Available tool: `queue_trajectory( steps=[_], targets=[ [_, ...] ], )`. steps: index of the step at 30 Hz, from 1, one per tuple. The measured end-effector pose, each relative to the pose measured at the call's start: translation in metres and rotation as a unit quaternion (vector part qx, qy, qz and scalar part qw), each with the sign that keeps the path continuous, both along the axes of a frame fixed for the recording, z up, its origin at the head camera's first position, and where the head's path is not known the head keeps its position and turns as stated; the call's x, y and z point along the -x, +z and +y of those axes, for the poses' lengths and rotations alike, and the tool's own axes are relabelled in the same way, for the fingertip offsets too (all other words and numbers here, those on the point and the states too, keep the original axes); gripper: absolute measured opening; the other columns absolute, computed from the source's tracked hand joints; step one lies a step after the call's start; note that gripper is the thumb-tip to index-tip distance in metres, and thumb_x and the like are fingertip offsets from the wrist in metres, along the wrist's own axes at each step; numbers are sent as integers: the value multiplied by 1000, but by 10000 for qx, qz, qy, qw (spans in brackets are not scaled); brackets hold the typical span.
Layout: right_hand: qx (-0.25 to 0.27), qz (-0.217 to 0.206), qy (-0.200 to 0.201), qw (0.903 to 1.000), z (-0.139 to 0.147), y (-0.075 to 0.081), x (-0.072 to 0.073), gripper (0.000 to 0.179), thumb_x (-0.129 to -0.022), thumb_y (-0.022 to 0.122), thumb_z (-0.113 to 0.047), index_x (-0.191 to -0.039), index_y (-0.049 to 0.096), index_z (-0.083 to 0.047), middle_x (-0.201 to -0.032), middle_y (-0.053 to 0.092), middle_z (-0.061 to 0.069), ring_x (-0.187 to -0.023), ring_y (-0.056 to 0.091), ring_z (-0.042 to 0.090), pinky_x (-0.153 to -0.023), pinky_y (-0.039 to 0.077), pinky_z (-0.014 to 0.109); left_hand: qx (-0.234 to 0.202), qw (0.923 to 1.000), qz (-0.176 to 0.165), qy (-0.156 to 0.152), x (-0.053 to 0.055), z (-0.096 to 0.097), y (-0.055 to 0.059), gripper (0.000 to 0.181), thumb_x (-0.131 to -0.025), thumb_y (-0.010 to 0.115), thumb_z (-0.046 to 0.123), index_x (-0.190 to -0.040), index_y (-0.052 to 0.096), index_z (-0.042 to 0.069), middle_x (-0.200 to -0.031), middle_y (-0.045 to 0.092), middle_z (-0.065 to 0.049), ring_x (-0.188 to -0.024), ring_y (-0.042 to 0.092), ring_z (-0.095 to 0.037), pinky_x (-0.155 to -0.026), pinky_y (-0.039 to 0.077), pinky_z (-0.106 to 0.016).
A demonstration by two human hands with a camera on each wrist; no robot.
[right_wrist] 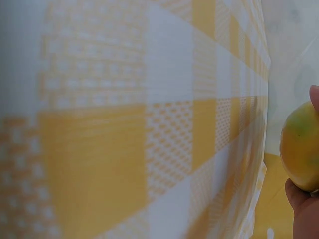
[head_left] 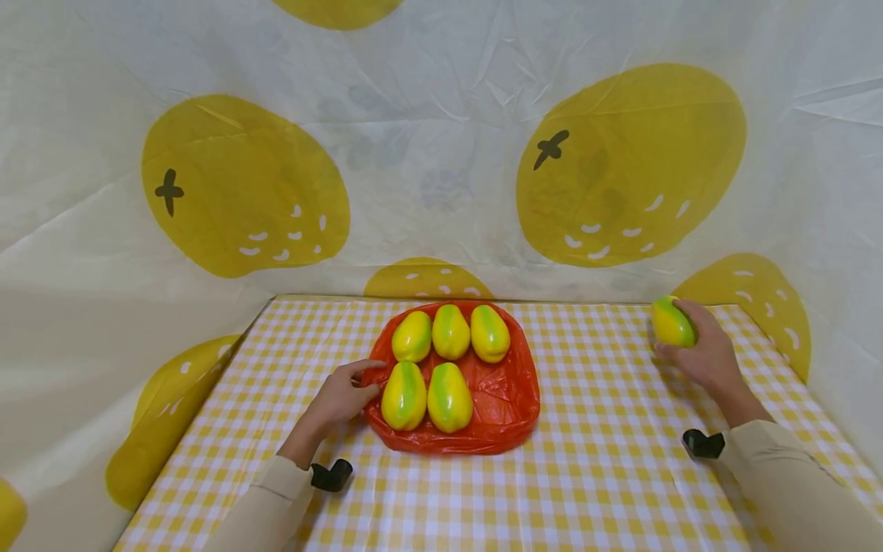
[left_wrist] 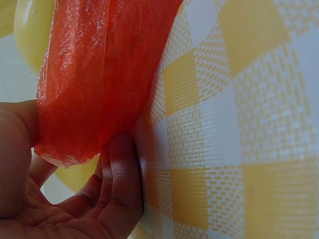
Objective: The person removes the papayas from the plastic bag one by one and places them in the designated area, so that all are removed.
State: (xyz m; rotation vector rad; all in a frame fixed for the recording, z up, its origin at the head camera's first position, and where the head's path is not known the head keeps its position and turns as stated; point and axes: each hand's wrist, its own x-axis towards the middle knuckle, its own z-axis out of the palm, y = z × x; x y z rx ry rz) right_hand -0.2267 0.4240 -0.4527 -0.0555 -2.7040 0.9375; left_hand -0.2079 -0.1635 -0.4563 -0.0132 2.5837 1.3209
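A red plastic bag (head_left: 503,399) lies flat on the yellow checked tablecloth (head_left: 593,460), with several yellow-green mango-like fruits on it, three in the back row (head_left: 451,332) and two in front (head_left: 425,396). My left hand (head_left: 348,391) pinches the bag's left edge; the left wrist view shows the red plastic (left_wrist: 99,74) between thumb and fingers (left_wrist: 119,174). My right hand (head_left: 697,349) grips one more yellow-green fruit (head_left: 672,322) at the table's far right, just above the cloth. The right wrist view shows that fruit (right_wrist: 301,147) at its right edge.
A white backdrop printed with large yellow fruit shapes (head_left: 628,161) walls the table on the back and both sides. Black wrist camera mounts (head_left: 331,475) sit on both beige sleeves. Bare checked cloth lies between the bag and my right hand.
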Motion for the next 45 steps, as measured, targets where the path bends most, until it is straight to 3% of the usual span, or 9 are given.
queue_trajectory(
  steps=[45],
  targets=[
    [253, -355, -109, 9990, 18, -6, 1, 82, -95, 69, -16, -163, 25, -1, -162, 25, 39, -128, 35, 62, -94, 34, 72, 120, 9999, 81, -54, 0, 0, 2, 42, -95, 62, 15, -137, 68, 16, -128, 66, -15, -96, 58, -26, -72, 52, -28]
  ],
)
